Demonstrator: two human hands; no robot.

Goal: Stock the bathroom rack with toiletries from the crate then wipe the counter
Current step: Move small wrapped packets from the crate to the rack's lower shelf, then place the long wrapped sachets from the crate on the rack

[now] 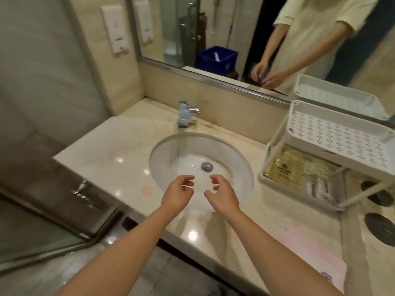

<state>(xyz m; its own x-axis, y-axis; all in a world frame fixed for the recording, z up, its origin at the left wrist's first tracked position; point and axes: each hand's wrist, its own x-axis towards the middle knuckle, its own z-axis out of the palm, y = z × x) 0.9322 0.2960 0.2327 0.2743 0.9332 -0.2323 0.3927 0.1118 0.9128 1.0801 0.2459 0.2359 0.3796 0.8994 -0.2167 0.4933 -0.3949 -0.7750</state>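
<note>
Hands (177, 193) (223, 197) hover over sink (165, 155) front rim, seemingly empty.

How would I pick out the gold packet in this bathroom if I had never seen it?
Find the round sink set in the counter; just right of it stands a white two-shelf rack. Look on its lower shelf, at the end nearest the sink. The gold packet lies flat there, shiny yellow-gold with a dark emblem, unlike the paler clear-wrapped items beside it.

left hand (178, 194), right hand (223, 197): empty, fingers (189, 178) loosely curled, over sink (162, 154) | rack (333, 135): on counter (119, 142)
</note>
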